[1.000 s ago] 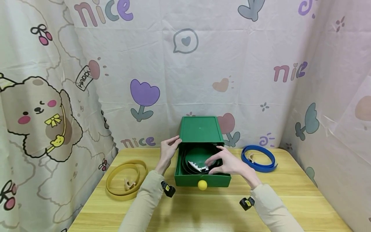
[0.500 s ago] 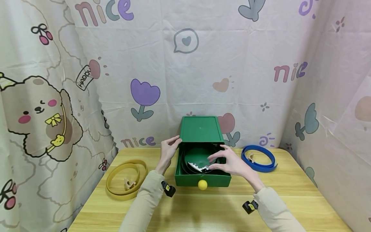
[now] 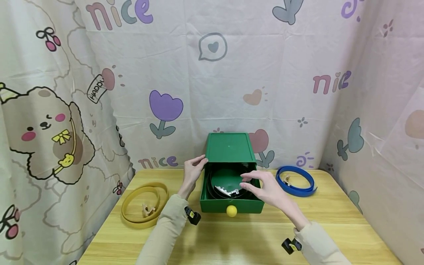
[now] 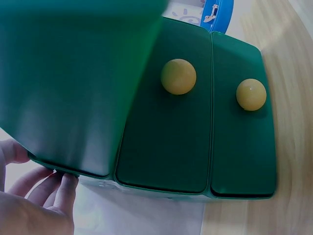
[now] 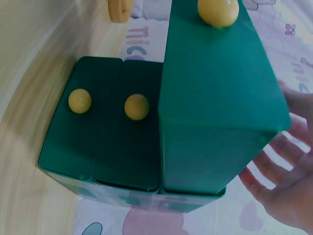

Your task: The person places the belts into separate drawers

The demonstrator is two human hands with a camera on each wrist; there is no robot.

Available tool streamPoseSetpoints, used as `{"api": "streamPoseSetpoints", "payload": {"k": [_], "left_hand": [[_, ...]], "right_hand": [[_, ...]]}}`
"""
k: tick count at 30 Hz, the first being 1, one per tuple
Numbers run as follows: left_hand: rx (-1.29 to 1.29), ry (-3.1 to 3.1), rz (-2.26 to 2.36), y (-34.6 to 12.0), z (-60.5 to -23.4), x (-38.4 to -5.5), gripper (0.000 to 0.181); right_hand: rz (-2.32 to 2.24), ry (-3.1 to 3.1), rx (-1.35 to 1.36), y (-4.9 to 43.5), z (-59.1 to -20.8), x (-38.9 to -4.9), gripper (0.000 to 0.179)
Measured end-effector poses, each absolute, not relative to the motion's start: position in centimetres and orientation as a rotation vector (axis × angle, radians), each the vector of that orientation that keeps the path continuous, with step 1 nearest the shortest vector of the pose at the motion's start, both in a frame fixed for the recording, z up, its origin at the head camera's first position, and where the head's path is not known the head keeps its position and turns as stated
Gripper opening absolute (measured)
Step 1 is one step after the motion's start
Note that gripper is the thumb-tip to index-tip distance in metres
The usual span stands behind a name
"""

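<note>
A green cabinet (image 3: 228, 147) of stacked drawers stands at the back of the table, its top drawer (image 3: 212, 207) pulled out. Inside the drawer lies a coiled black belt (image 3: 209, 184) with a silver buckle (image 3: 226, 191) towards the front. My left hand (image 3: 192, 173) touches the cabinet's upper left front edge with its fingertips; in the left wrist view these fingers (image 4: 66, 196) rest against the edge. Over the drawer's right side hovers my right hand (image 3: 266, 187), thumb and fingers spread apart with nothing between them. The drawer hides part of the cabinet from above.
On the table's left lies a coiled yellow belt (image 3: 126, 206) with a gold-coloured buckle. A coiled blue belt (image 3: 309, 180) lies at the back right. Yellow round knobs (image 4: 178, 77) stick out from the drawer fronts. A printed curtain (image 3: 212, 84) encloses the back and sides.
My right hand has drawn back from the belt, moving a little right and towards me. The left hand stays at the cabinet's edge, and the belt lies in the drawer as before.
</note>
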State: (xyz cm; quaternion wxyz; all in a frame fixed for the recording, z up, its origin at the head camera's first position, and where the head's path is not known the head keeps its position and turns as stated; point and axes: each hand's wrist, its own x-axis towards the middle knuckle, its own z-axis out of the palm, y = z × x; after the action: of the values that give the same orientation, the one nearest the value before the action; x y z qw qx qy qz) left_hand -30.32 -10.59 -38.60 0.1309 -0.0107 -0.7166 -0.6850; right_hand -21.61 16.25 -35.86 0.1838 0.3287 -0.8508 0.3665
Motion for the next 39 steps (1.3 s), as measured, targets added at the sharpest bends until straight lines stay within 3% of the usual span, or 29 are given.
{"api": "streamPoseSetpoints", "payload": {"k": [15, 39], "left_hand": [[-0.041, -2.07, -1.976, -10.6, -38.8, -30.5, 0.034], [-0.04, -2.095, -1.972, -10.6, -38.5, -30.0, 0.035]], "right_hand": [[1.038, -2.194, 0.848, 15.1, -36.1, -19.5, 0.016], [1.071, -2.031, 0.987, 13.0, -38.8, -17.2, 0.026]]}}
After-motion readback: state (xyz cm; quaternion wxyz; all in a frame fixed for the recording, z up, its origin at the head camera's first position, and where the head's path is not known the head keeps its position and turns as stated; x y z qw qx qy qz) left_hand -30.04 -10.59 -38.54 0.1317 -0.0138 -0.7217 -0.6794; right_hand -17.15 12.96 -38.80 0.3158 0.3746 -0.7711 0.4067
